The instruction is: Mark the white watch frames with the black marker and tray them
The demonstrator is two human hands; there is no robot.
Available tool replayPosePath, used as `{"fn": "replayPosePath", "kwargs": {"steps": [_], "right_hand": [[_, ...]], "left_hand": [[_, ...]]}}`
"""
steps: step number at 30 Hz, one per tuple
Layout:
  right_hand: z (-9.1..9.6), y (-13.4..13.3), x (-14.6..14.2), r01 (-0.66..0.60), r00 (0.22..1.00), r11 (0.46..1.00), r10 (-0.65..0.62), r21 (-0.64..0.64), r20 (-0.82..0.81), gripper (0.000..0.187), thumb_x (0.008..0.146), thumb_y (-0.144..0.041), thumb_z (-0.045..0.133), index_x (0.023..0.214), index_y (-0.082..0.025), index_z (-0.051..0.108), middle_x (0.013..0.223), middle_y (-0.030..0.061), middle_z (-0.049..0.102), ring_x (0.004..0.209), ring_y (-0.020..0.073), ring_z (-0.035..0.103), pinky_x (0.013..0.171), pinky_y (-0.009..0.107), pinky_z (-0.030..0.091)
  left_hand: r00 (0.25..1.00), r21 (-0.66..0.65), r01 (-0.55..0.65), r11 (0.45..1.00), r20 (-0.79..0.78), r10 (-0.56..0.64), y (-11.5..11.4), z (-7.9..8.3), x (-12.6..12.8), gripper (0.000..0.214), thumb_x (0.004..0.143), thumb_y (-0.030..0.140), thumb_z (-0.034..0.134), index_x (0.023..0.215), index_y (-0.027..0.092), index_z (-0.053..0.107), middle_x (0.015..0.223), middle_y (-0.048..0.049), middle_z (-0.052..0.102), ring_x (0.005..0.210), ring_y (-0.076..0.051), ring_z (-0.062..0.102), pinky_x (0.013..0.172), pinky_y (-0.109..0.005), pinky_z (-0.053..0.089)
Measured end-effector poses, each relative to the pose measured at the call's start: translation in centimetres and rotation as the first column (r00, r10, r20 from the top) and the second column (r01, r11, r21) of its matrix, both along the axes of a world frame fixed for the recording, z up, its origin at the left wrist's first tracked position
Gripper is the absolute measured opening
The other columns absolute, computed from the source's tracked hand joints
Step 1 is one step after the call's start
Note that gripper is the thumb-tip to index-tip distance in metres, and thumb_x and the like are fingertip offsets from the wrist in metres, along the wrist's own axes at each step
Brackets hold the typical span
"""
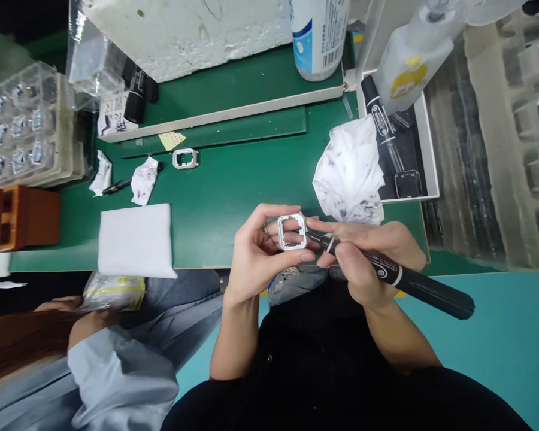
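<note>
My left hand (260,248) holds a small white watch case frame (292,246) between thumb and fingers, its square opening facing up. Wrapped around a black marker pen (388,269), my right hand (368,254) keeps the tip at the right side of the frame. Whether the tip touches the frame is hard to tell. Some fingers of the right hand are close to the frame's right edge. A second watch case frame (185,158) lies on the green table, away from both hands. Crumpled white tissue (353,170) lies just beyond the right hand.
A white box (431,161) at right holds another marker (377,108) and a clear bottle (413,66). Folded white cloth (135,239) lies left on the green table (233,191). Trays of parts flank both sides. Another person's sleeve (121,371) is at lower left.
</note>
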State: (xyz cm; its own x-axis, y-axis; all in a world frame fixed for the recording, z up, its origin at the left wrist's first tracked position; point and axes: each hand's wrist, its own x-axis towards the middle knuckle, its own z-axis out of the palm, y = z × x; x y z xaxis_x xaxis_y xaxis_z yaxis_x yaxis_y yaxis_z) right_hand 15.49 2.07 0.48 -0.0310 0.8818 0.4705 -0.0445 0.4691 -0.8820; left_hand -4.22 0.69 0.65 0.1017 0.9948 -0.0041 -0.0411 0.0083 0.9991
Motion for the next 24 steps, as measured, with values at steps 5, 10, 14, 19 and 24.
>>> {"fn": "replayPosePath", "kwargs": {"steps": [5,10,14,19,24], "right_hand": [[0.0,0.1,0.4,-0.056,0.998,0.998,0.056,0.003,0.019,0.018,0.11,-0.026,0.076,0.094,-0.03,0.084,0.077,-0.0016,0.087,0.107,0.031,0.095,0.086,0.044,0.084],[0.1,-0.1,1.1,-0.105,0.993,0.994,0.107,-0.026,0.044,0.016,0.108,-0.021,0.079,0.094,-0.028,0.083,0.085,-0.0004,0.09,0.117,0.0309,0.094,0.094,0.041,0.084],[0.3,-0.1,1.3,-0.12,0.991,0.991,0.123,-0.051,0.052,0.015,0.108,-0.022,0.081,0.095,-0.029,0.084,0.085,-0.0002,0.09,0.118,0.0297,0.094,0.09,0.036,0.083],[0.3,0.1,1.6,-0.183,0.979,0.98,0.189,-0.078,0.079,0.015,0.108,-0.024,0.081,0.095,-0.029,0.086,0.087,0.0002,0.09,0.113,0.0275,0.094,0.09,0.035,0.082],[0.1,0.1,1.6,-0.158,0.983,0.984,0.164,-0.079,0.078,0.015,0.108,-0.025,0.08,0.095,-0.031,0.086,0.084,-0.001,0.089,0.108,0.0268,0.095,0.086,0.035,0.082]], "left_hand": [[1.0,0.0,-0.01,1.0,-0.005,0.01,0.0,-0.1,0.1,0.07,0.088,0.06,0.109,0.138,0.027,0.073,0.115,-0.0091,0.093,0.093,-0.029,0.095,0.081,-0.037,0.082],[0.999,0.007,-0.031,1.0,0.011,0.03,0.1,-0.1,-0.1,0.069,0.084,0.054,0.113,0.137,0.026,0.08,0.112,-0.0076,0.093,0.087,-0.026,0.094,0.077,-0.033,0.08],[0.991,-0.002,-0.034,0.999,0.131,0.034,0.3,-0.1,0.0,0.064,0.08,0.041,0.117,0.134,0.024,0.086,0.106,-0.0052,0.094,0.085,-0.024,0.093,0.076,-0.026,0.077],[0.969,-0.019,-0.022,1.0,0.245,0.026,0.4,-0.1,0.2,0.061,0.078,0.025,0.117,0.134,0.026,0.091,0.106,-0.0028,0.095,0.087,-0.021,0.094,0.08,-0.021,0.076],[0.968,-0.028,-0.02,0.999,0.249,0.027,0.5,0.1,0.2,0.061,0.077,0.021,0.117,0.133,0.027,0.092,0.105,-0.002,0.095,0.086,-0.02,0.093,0.079,-0.02,0.075]]}}
